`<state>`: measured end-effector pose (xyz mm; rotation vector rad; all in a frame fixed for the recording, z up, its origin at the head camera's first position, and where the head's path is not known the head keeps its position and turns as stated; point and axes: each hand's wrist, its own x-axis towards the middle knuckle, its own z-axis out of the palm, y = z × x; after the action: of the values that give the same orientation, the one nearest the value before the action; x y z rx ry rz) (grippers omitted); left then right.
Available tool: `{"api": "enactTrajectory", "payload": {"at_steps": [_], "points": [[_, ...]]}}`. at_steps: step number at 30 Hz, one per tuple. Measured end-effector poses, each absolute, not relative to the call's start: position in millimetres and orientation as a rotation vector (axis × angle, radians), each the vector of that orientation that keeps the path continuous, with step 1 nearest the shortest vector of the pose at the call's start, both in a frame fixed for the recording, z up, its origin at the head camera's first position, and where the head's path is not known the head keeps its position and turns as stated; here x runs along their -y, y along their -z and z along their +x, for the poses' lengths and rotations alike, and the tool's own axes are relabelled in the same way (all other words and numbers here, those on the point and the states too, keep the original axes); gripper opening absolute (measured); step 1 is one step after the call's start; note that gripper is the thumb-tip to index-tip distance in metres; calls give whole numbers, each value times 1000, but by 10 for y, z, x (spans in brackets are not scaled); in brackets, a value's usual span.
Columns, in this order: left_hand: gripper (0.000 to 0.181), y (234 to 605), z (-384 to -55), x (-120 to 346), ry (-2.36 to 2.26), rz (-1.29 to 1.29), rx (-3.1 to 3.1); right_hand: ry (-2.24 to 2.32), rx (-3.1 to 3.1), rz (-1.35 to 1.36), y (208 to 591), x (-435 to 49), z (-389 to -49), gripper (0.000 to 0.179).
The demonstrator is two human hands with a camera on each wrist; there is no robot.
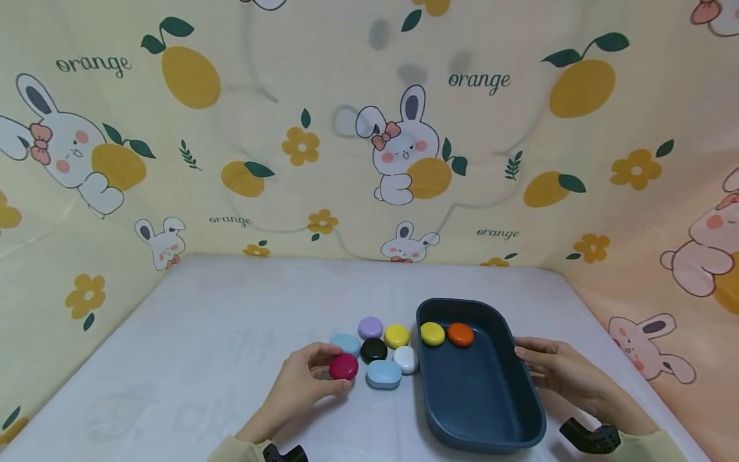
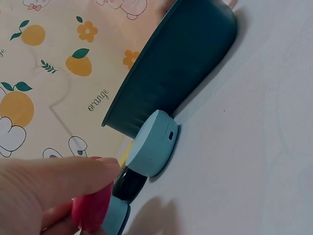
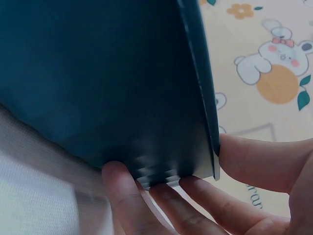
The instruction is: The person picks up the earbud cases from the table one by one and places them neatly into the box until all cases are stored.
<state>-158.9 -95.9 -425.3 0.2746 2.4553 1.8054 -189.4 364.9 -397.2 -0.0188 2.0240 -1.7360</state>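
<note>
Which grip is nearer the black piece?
Left. The left grip holds the red piece just left of the black piece; the right grip is across the tray, on its right side.

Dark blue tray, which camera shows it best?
The head view: it shows the dark blue tray from end to end, with a yellow piece and an orange piece inside. The left wrist view shows only its outside, cut off by the frame; the right wrist view, a closer stretch, held by the right hand.
</note>
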Motion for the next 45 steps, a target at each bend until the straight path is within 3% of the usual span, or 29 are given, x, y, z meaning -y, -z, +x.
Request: {"api": "enactTrajectory", "payload": {"at_steps": [45], "points": [[57,4243,-1588,888,-1851,287,-2431,1713,-2043,0,3977,-3644,-1912,70]]}}
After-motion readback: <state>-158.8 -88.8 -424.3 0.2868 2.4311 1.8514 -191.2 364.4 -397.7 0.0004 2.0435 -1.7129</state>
